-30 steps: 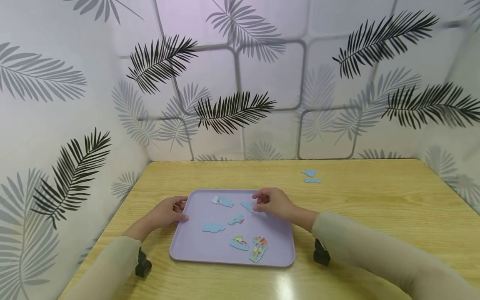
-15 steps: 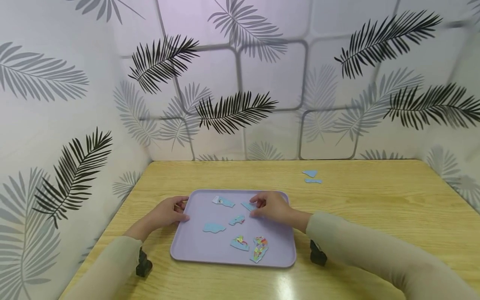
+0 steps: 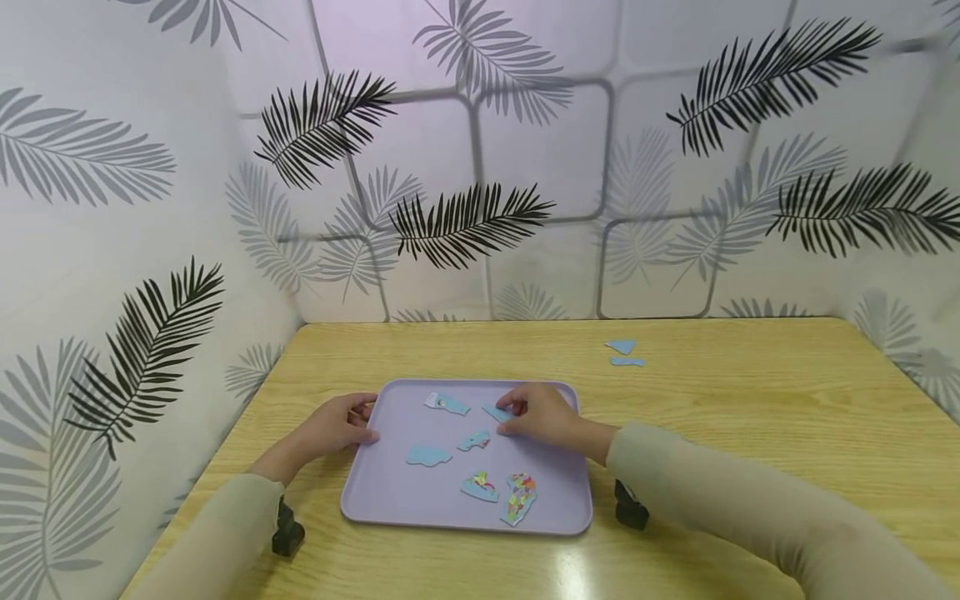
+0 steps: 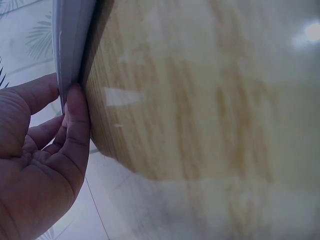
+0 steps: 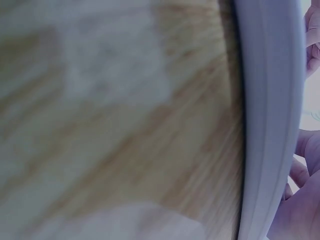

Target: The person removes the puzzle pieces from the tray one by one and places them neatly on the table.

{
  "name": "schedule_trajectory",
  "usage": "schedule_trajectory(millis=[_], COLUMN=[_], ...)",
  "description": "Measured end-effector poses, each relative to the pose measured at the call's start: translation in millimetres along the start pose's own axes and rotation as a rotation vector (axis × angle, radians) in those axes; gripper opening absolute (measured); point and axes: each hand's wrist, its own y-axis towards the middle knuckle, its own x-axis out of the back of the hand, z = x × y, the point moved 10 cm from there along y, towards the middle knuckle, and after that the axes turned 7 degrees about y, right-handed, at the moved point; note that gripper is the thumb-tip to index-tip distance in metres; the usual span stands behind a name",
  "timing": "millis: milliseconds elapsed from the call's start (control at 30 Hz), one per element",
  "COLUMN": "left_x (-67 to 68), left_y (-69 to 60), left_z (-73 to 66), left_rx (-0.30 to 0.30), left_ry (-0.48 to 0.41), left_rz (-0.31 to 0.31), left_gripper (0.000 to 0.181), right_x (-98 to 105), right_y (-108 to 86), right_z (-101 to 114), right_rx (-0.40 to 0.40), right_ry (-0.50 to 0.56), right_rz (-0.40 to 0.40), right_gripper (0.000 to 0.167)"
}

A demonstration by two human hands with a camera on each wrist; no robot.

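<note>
A lilac tray lies on the table, bearing several flat map puzzle pieces. My left hand pinches the tray's left rim; the left wrist view shows that hand's thumb against the rim's side. Over the tray's upper right, my right hand has its curled fingers and thumb around a small plain blue puzzle piece, partly hidden beneath them. Nearby lie a white-ended piece, a wavy piece, a plain blue piece, a curved piece and a multicoloured piece.
Two more blue pieces, a triangular one and a narrow strip, lie on the wooden table behind the tray to the right. A leaf-patterned wall covering stands behind and at both sides.
My right hand has shifted slightly left and down, over more of the small blue piece. The left hand stays at the tray rim, and the other pieces keep their places.
</note>
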Motion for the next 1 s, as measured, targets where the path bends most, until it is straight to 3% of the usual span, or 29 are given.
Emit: schedule_trajectory(millis=[1000], left_x=[0.6], left_y=[-1.2], left_z=[-1.0], left_rx=[-0.006], left_ry=[-0.003], left_rz=[-0.013], left_gripper=[0.063], right_x=[-0.2], right_y=[3.7], right_z=[-3.0], right_rx=[0.006], right_ry=[-0.005], right_rz=[0.054], right_gripper=[0.020])
